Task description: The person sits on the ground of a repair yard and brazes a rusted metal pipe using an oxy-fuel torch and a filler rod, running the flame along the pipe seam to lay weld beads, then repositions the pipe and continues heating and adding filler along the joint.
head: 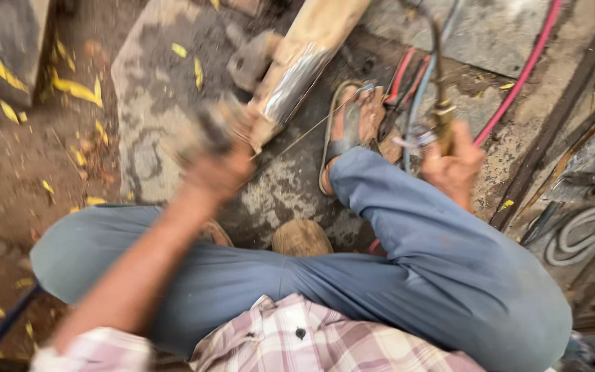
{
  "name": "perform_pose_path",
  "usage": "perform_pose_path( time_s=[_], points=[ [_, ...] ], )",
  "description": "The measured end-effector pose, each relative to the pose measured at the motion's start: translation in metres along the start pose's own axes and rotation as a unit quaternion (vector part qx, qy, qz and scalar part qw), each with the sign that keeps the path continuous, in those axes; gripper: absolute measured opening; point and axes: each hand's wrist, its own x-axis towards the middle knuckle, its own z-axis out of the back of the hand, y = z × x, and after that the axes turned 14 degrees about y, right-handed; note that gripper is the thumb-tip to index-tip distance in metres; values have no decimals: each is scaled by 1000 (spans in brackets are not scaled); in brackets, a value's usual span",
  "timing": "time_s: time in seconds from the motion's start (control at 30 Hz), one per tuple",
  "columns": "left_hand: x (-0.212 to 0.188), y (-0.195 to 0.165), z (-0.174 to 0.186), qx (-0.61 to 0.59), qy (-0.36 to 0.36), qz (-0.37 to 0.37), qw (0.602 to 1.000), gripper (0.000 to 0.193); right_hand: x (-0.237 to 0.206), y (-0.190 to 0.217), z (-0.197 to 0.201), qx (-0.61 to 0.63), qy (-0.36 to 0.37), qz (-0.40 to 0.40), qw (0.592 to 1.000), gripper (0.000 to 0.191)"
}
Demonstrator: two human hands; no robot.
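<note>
I sit on the ground in blue trousers, looking down. My left hand [218, 162] is blurred by motion and grips a dark, blurred object right at the near end of a long metal piece [304, 58] that lies slanting away from me. My right hand [452, 165] is closed around the brass handle of a gas torch [442, 117], whose thin neck rises away from me. Red and blue hoses [414, 86] run from the torch. A thin wire [308, 134] lies across the slab near my sandalled foot [349, 127].
A stained concrete slab [160, 89] lies under the work. Yellow leaves dot the dirt on the left. A pink hose [521, 72] runs to the upper right. Metal bars, tools and a coiled white cable [580, 238] lie at the right. A wooden block [301, 238] sits between my legs.
</note>
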Motion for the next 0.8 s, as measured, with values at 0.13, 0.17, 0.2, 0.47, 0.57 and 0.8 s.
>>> perform_pose_path(
  time_s=[0.13,0.17,0.2,0.47,0.57,0.8],
  points=[
    [27,-83,18,-579,-98,-152,795,31,-15,-7,-10,128,-17,77,989,19],
    [34,-98,24,-548,-78,-194,810,37,-17,-7,-7,165,-22,59,984,18],
    [40,-112,26,-513,-51,-235,824,34,-16,-7,-5,200,-27,47,978,17],
    [50,-154,-22,-464,-11,-346,816,36,-10,-3,-5,168,-26,21,985,18],
    [49,-160,-44,-470,-25,-353,809,34,-8,-6,-5,162,-11,23,987,18],
    [39,-169,-62,-445,-4,-349,825,35,-10,-19,-9,140,13,24,990,19]
  ],
)
